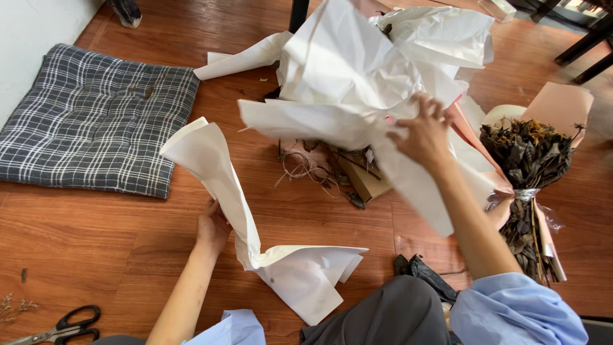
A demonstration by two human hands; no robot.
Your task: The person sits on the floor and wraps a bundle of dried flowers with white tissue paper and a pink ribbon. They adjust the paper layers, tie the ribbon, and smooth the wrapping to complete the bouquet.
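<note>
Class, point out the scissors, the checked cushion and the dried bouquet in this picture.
scissors [71,322], head view, on the black handle loops.
checked cushion [96,118], head view, on its middle.
dried bouquet [529,153], head view, on the withered flower heads.

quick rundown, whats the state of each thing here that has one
left hand: gripping the loose white sheet
loose white sheet: creased, partly lifted off the floor
right hand: gripping the paper pile
paper pile: crumpled, raised
dried bouquet: withered, lying on the floor, stems bound
scissors: shut, lying flat
checked cushion: flat on the floor
</note>
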